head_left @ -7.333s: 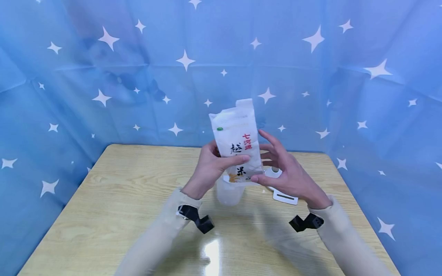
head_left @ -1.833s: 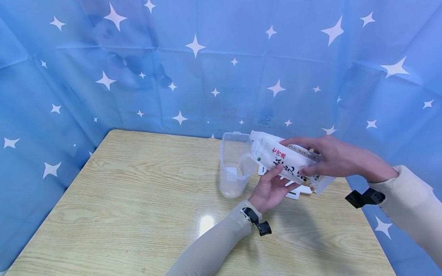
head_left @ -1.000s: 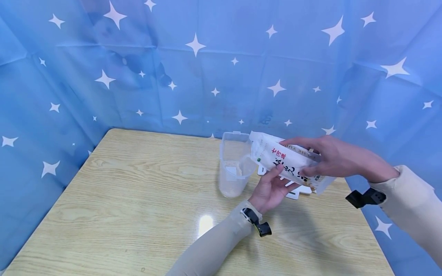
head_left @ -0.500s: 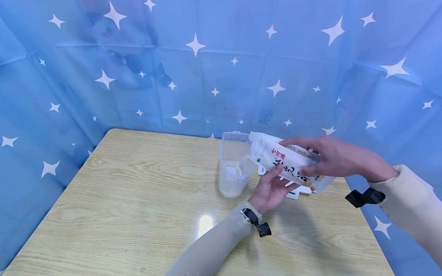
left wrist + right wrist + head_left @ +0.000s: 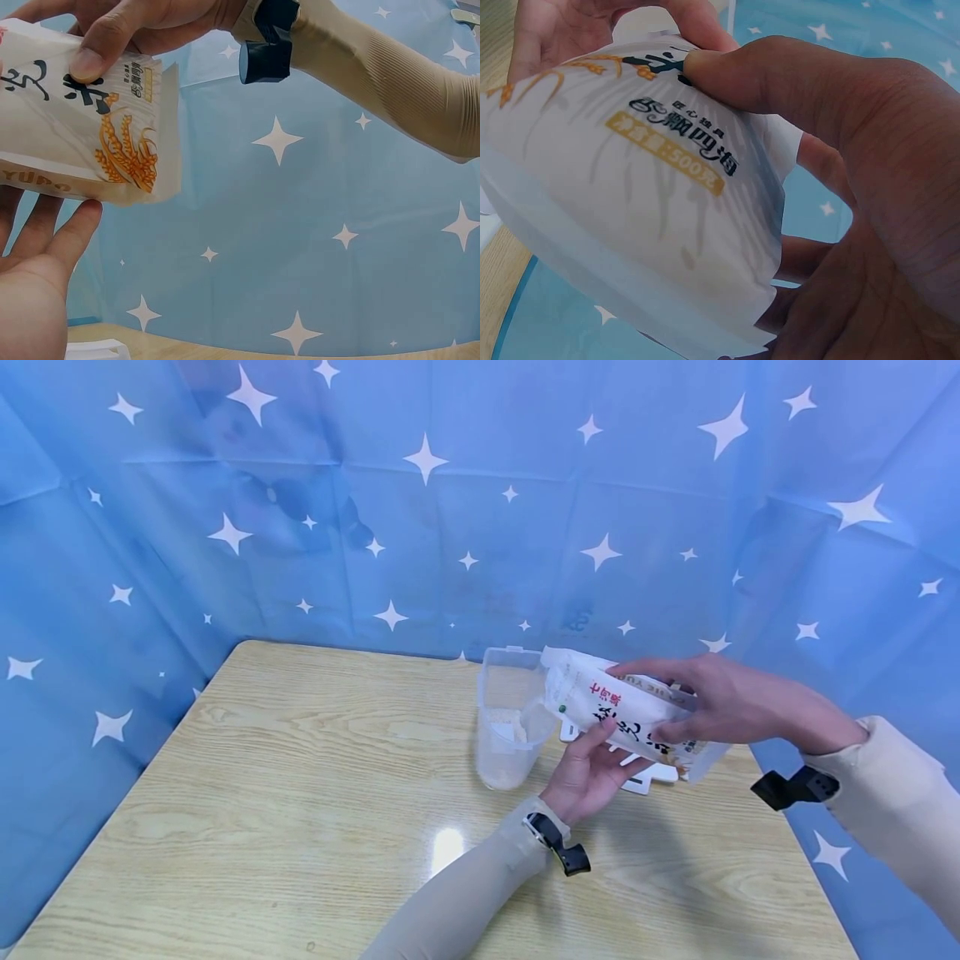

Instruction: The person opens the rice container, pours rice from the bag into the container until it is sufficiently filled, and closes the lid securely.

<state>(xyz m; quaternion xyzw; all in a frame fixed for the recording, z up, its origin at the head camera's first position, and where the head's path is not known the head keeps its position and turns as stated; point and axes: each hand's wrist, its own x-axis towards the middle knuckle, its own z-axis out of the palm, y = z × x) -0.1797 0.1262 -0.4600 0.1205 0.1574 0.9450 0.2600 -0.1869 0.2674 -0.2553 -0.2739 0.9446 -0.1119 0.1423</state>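
A white rice bag point(image 5: 588, 695) lies tilted on its side, its torn mouth over the rim of a clear plastic container point(image 5: 497, 764). White rice point(image 5: 501, 718) shows inside the container. My left hand point(image 5: 587, 774) holds the bag from below near its mouth, thumb on the printed front. Farther back, my right hand point(image 5: 723, 706) grips the bag from above near its sealed end. In the right wrist view the right thumb point(image 5: 780, 79) presses the bag's front. The left wrist view shows the left fingers point(image 5: 79, 229) under the bag's lower edge.
Behind the left hand, partly hidden, a white flat cut-out piece point(image 5: 637, 782) lies on the wooden table point(image 5: 300, 793). Blue curtains point(image 5: 315, 568) with white stars hang along the back and sides of the table.
Earlier, both hands held the bag upright in front of the container. It has since tipped leftward over the rim, and rice has risen inside. The hands stay nearly still over the last second.
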